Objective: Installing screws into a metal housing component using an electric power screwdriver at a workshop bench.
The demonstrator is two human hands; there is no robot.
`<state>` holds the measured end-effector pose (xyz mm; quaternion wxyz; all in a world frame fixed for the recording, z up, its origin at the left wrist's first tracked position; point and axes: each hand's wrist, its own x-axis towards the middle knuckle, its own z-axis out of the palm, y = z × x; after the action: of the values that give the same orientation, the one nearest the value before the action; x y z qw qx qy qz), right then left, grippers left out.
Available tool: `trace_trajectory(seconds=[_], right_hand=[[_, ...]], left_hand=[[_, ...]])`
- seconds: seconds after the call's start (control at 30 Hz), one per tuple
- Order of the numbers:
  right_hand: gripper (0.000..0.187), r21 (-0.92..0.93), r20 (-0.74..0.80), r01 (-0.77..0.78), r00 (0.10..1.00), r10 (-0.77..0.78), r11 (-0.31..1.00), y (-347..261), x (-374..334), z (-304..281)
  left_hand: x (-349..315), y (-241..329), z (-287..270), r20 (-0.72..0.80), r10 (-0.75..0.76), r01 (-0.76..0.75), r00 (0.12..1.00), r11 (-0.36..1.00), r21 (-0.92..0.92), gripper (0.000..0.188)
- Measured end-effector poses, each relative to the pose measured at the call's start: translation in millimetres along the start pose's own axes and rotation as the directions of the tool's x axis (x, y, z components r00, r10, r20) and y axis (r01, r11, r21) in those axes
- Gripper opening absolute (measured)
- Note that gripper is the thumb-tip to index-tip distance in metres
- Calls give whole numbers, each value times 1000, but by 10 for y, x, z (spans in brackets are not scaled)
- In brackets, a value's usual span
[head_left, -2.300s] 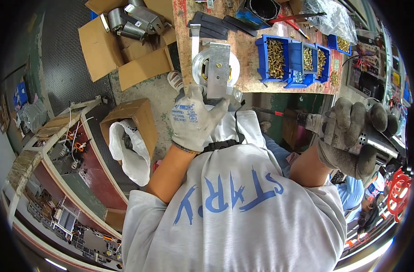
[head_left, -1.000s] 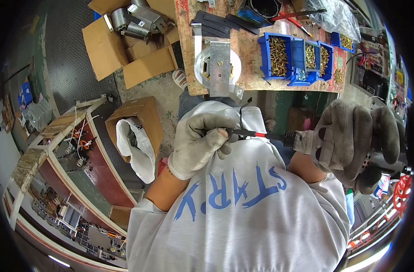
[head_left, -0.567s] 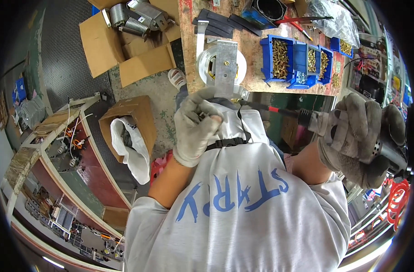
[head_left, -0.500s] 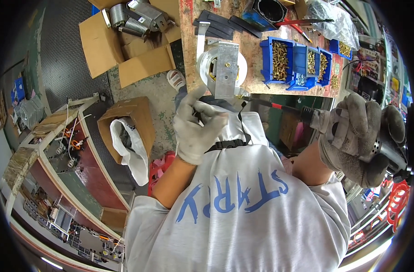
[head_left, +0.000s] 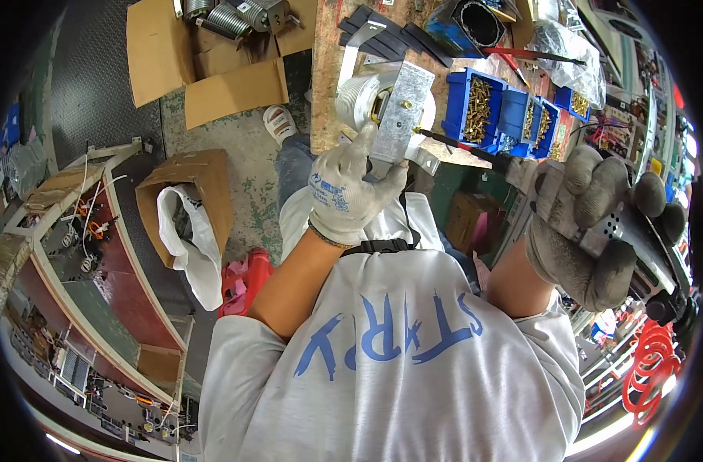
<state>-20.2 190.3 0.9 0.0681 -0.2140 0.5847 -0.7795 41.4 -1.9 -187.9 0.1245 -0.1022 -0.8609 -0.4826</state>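
Note:
A round, ribbed metal coil [head_left: 357,102] sits at the bench's near edge, with a flat galvanized bracket plate [head_left: 398,123] across its face. The plate leans slightly, top to the right, and has a brass-coloured fastener in it. My left hand [head_left: 350,189], in a pale glove, is closed around the plate's lower end, fingers at its left edge and thumb at the bottom right. My right hand [head_left: 590,223], in a dirty grey glove, grips a power screwdriver [head_left: 636,266]. Its long dark bit [head_left: 463,146] reaches left to the plate's right edge; whether the tip touches a fastener I cannot tell.
Right of the coil stand blue bins [head_left: 475,112] of brass-coloured fasteners. Black strips [head_left: 371,31] and red-handled pliers [head_left: 513,65] lie farther back. An open carton [head_left: 236,100] with more coils is at the left, above a smaller carton [head_left: 213,181]. A red coiled hose [head_left: 650,369] hangs lower right.
My left hand has moved up and closed on the bracket plate. The plate has tilted to the right, and the screwdriver's bit has risen from below the plate to its right edge.

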Motion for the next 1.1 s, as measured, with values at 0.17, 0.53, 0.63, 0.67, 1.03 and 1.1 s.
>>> trace_trajectory(seconds=[0.17, 0.53, 0.63, 0.67, 1.03, 1.1], right_hand=[[50, -42, 179, -20, 984, 27, 999, 114, 28, -94], [56, -190, 37, 117, 993, -112, 975, 176, -73, 47], [55, -246, -4, 67, 998, -70, 967, 182, -115, 86], [55, -224, -14, 74, 997, -80, 972, 213, -125, 92], [50, -193, -43, 72, 996, -82, 979, 246, -166, 248], [50, -177, 9, 50, 999, -49, 983, 248, -121, 219]], left_hand=[[-31, -10, -15, 22, -2, 0, 1000, 998, 69, 74], [9, 32, 17, -19, -7, 8, 1000, 1000, 24, 63], [9, 33, 10, -11, -4, 4, 1000, 999, 43, 64], [-5, 24, 5, -4, -7, 7, 1000, 998, 56, 65], [5, 5, 17, -27, 9, -8, 1000, 999, 37, 61], [6, 6, 10, -39, 24, -23, 999, 999, 37, 60]])
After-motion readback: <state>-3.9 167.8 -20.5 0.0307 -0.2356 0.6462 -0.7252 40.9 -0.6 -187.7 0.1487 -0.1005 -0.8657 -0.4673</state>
